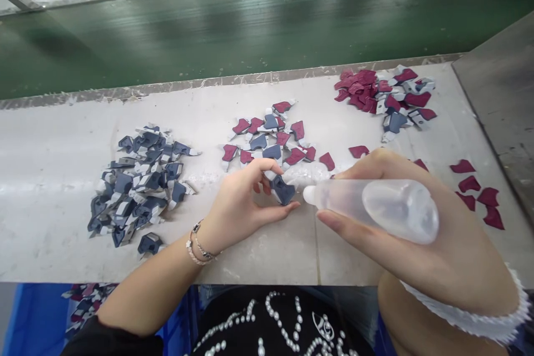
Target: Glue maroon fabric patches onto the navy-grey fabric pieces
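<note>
Between its thumb and fingers, my left hand [240, 200] grips a small blue-and-grey plastic part [282, 189]. My right hand [434, 228] is wrapped round a translucent squeeze bottle [375, 204] lying almost level in it. The bottle's white nozzle [309, 194] points left at the part, a short gap away from it. Just beyond my left hand lies a loose group of parts, several topped with maroon pieces [296, 154] and a few showing bare blue faces [272, 152]. Loose maroon pieces [327, 161] lie near the bottle.
A heap of blue-and-grey parts [144, 183] covers the left of the white table [50, 189]. Far right sits a pile of maroon pieces [361, 89] beside mixed parts. More maroon pieces [488, 197] lie near the right edge. Behind runs a green belt [250, 28]; a blue bin [37, 317] stands below.
</note>
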`<state>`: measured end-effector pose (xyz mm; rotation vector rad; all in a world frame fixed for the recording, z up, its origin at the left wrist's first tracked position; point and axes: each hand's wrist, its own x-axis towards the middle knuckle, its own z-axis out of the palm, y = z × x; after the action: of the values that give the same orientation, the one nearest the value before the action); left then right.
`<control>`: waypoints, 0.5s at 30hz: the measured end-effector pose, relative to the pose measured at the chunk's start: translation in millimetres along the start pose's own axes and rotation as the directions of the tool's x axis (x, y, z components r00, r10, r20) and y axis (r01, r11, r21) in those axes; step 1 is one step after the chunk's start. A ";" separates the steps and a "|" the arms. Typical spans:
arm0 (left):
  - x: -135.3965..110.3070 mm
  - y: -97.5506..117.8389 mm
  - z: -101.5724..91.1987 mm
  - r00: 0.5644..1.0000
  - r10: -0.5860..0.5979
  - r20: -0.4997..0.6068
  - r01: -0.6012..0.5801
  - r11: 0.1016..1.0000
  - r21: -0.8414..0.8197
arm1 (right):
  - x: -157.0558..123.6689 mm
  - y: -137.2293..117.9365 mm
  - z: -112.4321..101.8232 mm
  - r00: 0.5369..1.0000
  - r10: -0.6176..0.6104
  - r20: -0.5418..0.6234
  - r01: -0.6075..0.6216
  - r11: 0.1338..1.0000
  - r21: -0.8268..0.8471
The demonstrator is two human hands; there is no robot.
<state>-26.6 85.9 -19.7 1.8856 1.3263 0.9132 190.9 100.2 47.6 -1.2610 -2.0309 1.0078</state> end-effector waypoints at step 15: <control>0.4 -1.2 -0.5 0.999 0.028 0.019 -0.027 0.996 -0.081 | -1.1 2.7 -5.5 1.000 0.020 -0.003 -0.020 0.997 0.080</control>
<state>-27.6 86.7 -20.4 1.8501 1.2358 0.9454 196.9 101.7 48.5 -1.2424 -1.9588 1.0841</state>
